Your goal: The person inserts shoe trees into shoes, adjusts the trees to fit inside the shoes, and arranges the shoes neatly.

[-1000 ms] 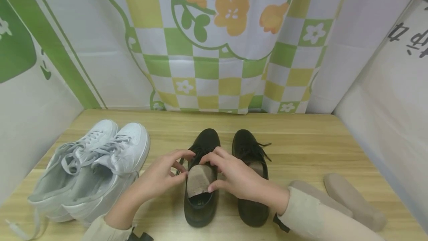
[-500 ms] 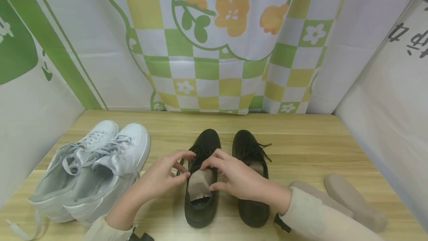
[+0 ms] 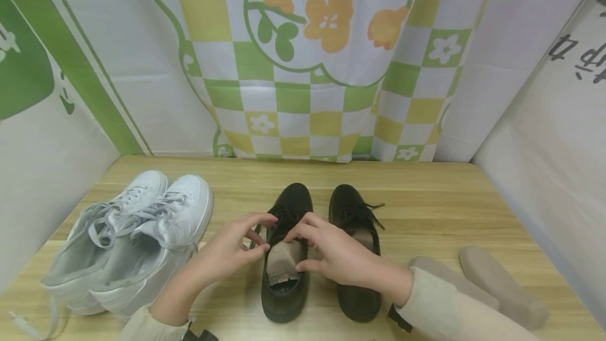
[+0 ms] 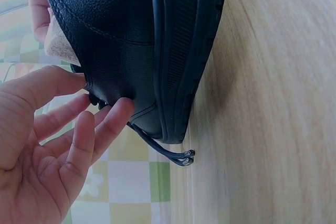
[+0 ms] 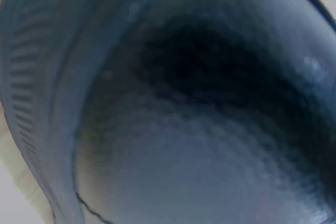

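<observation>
A black lace-up shoe (image 3: pixel 284 304) stands left of its mate (image 3: pixel 358 299), with toes pointing away. Inside its opening sits a beige, rounded shoe insert (image 3: pixel 281 259). My right hand (image 3: pixel 336 250) pinches the insert between thumb and fingers from the right. On the shoe's left side, my left hand (image 3: pixel 226 249) grips the opening's edge, thumb at the rim and fingertips near the laces. In the left wrist view, the left hand (image 4: pixel 58 140) has its thumb on the collar and a finger against the leather side. Dark leather fills the right wrist view, where the right hand is hidden.
White sneakers (image 3: pixel 142 246) with loose laces stand on the wooden table (image 3: pixel 402 183) at the left. Two beige insoles or shoe fillers (image 3: pixel 497 283) lie at the right, partly behind the right sleeve. A checked floral cloth (image 3: pixel 293 99) hangs at the back.
The insert's top has sunk slightly in the shoe opening and its rear end lies a little nearer the heel. My right hand has shifted down slightly with it; my left stays almost still.
</observation>
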`<state>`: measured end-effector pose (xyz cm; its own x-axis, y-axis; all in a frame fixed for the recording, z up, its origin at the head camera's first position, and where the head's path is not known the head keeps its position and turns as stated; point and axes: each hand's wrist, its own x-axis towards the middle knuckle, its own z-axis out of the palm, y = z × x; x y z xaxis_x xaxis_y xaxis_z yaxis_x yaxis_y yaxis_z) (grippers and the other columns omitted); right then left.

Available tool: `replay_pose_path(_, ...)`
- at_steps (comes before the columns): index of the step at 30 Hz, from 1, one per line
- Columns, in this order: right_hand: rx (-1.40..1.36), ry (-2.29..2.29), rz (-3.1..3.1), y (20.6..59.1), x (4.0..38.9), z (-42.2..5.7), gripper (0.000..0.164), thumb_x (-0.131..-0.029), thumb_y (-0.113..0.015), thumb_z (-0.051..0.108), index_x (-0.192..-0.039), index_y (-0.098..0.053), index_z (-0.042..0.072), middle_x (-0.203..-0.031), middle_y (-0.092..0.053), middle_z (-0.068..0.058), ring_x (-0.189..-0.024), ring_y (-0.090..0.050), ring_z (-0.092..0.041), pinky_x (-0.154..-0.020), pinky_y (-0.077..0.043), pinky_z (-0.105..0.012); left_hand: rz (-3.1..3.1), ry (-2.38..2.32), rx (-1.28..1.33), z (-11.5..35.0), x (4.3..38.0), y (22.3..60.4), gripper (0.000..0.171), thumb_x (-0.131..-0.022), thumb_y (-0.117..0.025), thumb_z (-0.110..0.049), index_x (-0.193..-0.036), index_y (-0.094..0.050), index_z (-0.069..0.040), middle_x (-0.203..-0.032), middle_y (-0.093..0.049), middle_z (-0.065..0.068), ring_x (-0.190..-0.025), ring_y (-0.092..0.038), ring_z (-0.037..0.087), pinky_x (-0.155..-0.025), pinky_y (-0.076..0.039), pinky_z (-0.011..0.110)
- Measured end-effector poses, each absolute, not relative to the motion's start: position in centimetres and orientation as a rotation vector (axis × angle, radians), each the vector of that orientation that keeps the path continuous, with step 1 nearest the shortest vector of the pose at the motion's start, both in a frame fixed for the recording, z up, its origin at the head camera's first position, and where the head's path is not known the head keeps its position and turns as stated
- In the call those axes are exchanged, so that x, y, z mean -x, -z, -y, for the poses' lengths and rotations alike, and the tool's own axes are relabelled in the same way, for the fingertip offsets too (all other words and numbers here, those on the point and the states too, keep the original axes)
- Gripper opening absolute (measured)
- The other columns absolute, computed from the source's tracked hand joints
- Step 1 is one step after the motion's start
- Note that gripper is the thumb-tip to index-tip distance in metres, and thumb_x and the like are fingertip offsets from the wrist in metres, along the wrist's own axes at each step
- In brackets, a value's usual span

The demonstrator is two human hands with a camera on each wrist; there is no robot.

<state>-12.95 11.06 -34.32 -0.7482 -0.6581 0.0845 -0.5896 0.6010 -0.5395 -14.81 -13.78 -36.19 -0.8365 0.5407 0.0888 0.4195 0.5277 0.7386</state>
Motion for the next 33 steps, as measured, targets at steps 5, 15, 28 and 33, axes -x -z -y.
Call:
replay_pose_path(5,1.057,0.828,-2.700,34.2,12.8,-11.0,0.043,-0.084,-0.079,0.026,-0.123,-0.063,0.019,-0.113,-0.055,0.006,-0.087,-0.054,-0.009,-0.073,-0.047,-0.017,-2.613,-1.194,-0.814,13.9,14.7,36.2,0.047,-0.091,-0.068,-0.010,-0.136,-0.055,-0.012,-0.131,-0.062,0.012,-0.096,-0.069,0.017,-0.070,-0.055,0.022)
replay_pose_path(15,0.954,1.176,-2.613,34.4,10.9,-11.0,0.037,-0.086,-0.077,0.019,-0.121,-0.066,0.017,-0.116,-0.065,0.006,-0.098,-0.061,-0.012,-0.084,-0.055,-0.029,-2.635,-1.195,-0.848,14.0,14.9,36.3,0.046,-0.090,-0.069,-0.011,-0.135,-0.056,-0.013,-0.128,-0.064,0.010,-0.094,-0.069,0.014,-0.071,-0.054,0.022)
replay_pose_path(28,0.868,1.284,-2.610,34.6,10.6,-10.3,0.030,-0.088,-0.074,0.009,-0.116,-0.069,0.018,-0.096,-0.068,0.004,-0.090,-0.064,-0.012,-0.076,-0.056,-0.022,-2.623,-1.197,-0.848,13.7,15.0,36.4,0.046,-0.091,-0.068,-0.010,-0.135,-0.056,-0.012,-0.130,-0.062,0.011,-0.095,-0.070,0.016,-0.069,-0.054,0.022)
replay_pose_path(33,0.841,1.295,-2.615,34.8,10.7,-10.0,0.024,-0.088,-0.074,0.009,-0.111,-0.071,0.016,-0.090,-0.068,0.004,-0.086,-0.062,-0.006,-0.073,-0.055,-0.020,-2.622,-1.192,-0.828,13.7,14.9,36.4,0.046,-0.091,-0.068,-0.010,-0.135,-0.056,-0.012,-0.131,-0.062,0.012,-0.096,-0.070,0.017,-0.069,-0.054,0.021)
